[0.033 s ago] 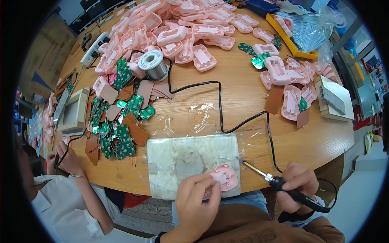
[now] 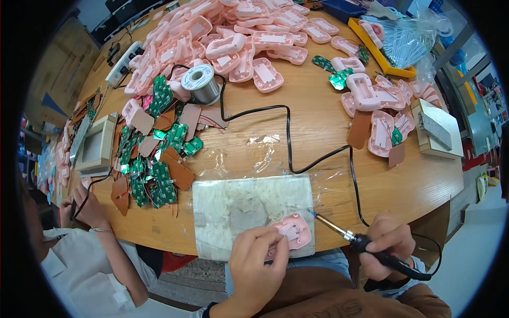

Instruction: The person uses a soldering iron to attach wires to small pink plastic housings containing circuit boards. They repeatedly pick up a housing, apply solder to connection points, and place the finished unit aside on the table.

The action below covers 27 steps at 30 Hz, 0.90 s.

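Observation:
My left hand [image 2: 260, 262] is closed on a pink plastic shell [image 2: 301, 231] at the front right of a worn, whitish work mat [image 2: 217, 204]. Its fingers cover the left part of the shell, whose inner side with small round posts faces up. In my right hand [image 2: 389, 246] is a soldering iron [image 2: 331, 225], gripped by its black handle. The iron's tip points up and left, just off the mat's right edge and apart from the shell. From the handle's end a black cord [image 2: 289, 138] loops round and crosses the table.
A solder spool [image 2: 204, 87] stands beyond the mat. Green circuit boards [image 2: 161, 183] with brown plates lie left of it. Pink shells [image 2: 273, 40] heap at the back, others [image 2: 382, 132] at right near a wooden block [image 2: 440, 130]. Another person's hand [image 2: 90, 206] is at left.
The soldering iron and my right hand have shifted very slightly left and down. My left hand and the pink shell look unmoved.

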Motion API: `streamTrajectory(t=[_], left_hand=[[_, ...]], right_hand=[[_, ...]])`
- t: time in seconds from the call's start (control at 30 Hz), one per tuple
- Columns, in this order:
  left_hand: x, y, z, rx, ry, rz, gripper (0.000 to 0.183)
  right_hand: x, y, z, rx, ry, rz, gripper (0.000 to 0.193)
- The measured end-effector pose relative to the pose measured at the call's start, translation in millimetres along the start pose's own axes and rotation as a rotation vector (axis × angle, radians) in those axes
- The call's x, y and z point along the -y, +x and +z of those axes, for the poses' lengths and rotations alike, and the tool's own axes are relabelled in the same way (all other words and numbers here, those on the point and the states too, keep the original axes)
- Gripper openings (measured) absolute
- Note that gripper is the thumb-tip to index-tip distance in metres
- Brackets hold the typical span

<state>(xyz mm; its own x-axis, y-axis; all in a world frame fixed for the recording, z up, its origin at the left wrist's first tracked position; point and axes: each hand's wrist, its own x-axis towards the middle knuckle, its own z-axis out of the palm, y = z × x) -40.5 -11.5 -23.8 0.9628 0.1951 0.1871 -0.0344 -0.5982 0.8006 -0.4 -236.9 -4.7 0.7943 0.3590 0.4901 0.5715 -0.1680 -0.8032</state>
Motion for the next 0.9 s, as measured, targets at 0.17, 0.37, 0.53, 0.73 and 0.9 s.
streamTrajectory(t=[0.17,0.37,0.53,0.73,0.9], left_hand=[[6.9,-5.3,0.6,-0.010,0.000,0.023,0.016],[5.3,-1.9,1.2,-0.005,0.022,0.050,0.016],[5.3,1.2,-0.2,0.000,0.044,0.108,0.015],[4.0,3.4,1.3,0.002,0.082,0.144,0.013],[3.1,4.2,-0.4,0.006,0.092,0.141,0.013]], right_hand=[[7.1,1.6,1.2,0.154,-0.053,0.031,0.023],[5.3,5.2,7.3,0.216,-0.047,0.002,0.025],[2.7,9.5,9.6,0.240,-0.017,-0.025,0.025],[2.3,14.0,5.4,0.308,-0.043,-0.033,0.022],[3.1,14.6,4.9,0.253,-0.031,0.011,0.021]])
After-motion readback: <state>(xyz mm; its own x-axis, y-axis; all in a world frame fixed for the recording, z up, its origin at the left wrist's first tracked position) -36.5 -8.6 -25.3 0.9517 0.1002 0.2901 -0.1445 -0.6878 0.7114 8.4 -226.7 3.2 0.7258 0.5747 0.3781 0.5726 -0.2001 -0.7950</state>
